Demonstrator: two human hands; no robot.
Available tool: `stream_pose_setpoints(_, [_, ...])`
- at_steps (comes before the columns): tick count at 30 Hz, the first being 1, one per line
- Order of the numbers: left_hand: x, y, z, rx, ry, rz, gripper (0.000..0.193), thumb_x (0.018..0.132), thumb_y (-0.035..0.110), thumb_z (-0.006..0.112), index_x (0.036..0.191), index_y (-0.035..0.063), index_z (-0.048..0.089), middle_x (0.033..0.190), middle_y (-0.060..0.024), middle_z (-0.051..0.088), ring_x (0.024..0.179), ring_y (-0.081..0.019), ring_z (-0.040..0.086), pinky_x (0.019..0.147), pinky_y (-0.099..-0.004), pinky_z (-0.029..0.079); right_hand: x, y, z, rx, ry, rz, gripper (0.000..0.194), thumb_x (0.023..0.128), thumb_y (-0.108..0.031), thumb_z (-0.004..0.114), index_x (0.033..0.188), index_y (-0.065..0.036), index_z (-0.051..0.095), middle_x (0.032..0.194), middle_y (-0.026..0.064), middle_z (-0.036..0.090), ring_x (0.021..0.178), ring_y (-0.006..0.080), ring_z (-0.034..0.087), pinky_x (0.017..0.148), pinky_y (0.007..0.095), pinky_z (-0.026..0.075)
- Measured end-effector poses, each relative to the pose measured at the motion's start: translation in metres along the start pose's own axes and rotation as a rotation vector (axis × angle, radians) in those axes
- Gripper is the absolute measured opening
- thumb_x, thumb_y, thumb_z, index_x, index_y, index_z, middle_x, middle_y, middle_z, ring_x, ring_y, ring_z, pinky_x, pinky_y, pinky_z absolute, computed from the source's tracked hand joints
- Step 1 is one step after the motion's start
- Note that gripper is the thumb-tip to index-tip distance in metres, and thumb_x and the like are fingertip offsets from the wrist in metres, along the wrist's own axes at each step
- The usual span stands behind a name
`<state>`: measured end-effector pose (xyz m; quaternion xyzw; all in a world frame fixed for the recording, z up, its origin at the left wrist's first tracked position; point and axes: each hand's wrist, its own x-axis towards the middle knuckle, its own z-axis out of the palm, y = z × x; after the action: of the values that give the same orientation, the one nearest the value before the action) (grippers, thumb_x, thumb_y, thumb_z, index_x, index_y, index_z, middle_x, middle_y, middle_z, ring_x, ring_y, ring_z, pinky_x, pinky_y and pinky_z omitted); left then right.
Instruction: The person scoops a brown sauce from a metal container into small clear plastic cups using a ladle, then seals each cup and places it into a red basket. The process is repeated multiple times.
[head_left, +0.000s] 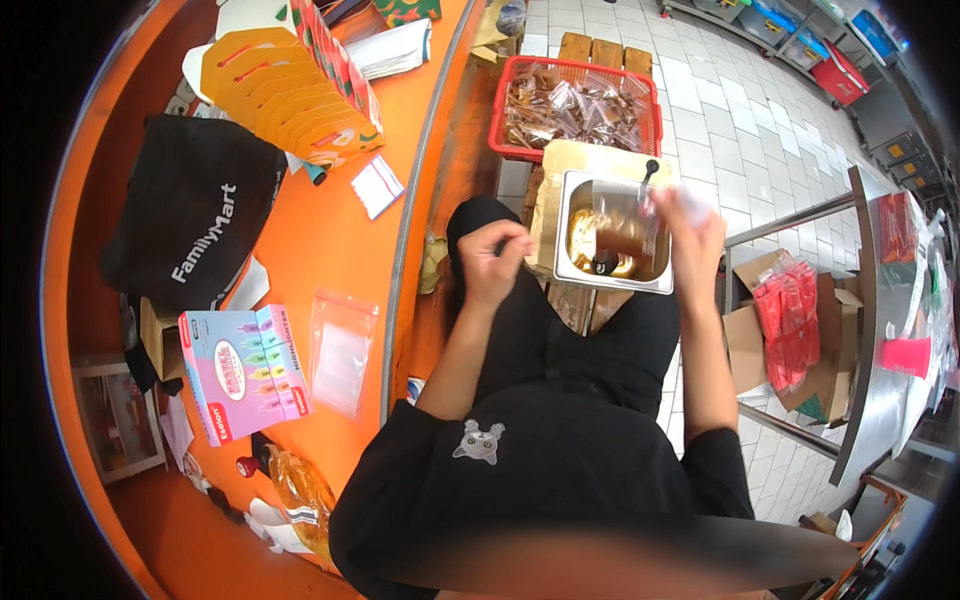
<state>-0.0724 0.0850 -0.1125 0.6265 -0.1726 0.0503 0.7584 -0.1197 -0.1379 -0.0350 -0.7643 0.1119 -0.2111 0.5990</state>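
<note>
My right hand (694, 236) is shut on a blurred clear plastic bag (626, 214), seemingly with brown contents. It hangs over a rectangular steel pan (562, 255) that holds glossy brown liquid. A black-handled utensil (651, 171) leans at the pan's far edge, its lower part partly hidden by the bag. Left of the pan, my left hand (491, 259) is raised with curled fingers and thumb tip near the forefinger; nothing shows in it. Beneath the pan lies a pale yellowish board or box (574, 156).
Beyond the pan, a red plastic basket (497, 124) holds several filled clear bags on a wooden bench (574, 46). An orange counter (352, 255) on my left bears a highlighter box (240, 375), zip bags (343, 356) and folded cartons (277, 97). A steel table (877, 315) stands right.
</note>
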Motion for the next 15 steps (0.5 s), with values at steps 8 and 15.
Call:
stream_pose_setpoints(8, [-0.011,0.007,-0.005,-0.042,-0.036,-0.019,0.009,0.083,0.0,0.056,0.077,-0.0036,0.062,0.071,-0.0068,0.062,0.065,-0.0102,0.058,0.064,-0.0225,0.046,0.096,-0.042,0.041,-0.045,0.105,-0.34,0.031,0.088,-0.024,0.064,0.108,-0.001,0.066,0.096,0.0083,0.069,0.088,0.0107,0.062,0.08,0.024,0.047])
stream_pose_setpoints(15, [0.014,0.021,0.03,-0.157,0.05,0.067,0.015,0.08,0.005,0.065,0.093,-0.0017,0.06,0.088,-0.0062,0.06,0.076,-0.0114,0.058,0.068,-0.0253,0.047,0.014,-0.036,0.065,0.432,-0.627,0.058,0.046,0.082,-0.017,0.068,0.122,0.002,0.055,0.117,0.0096,0.061,0.104,0.0144,0.058,0.091,0.0305,0.044])
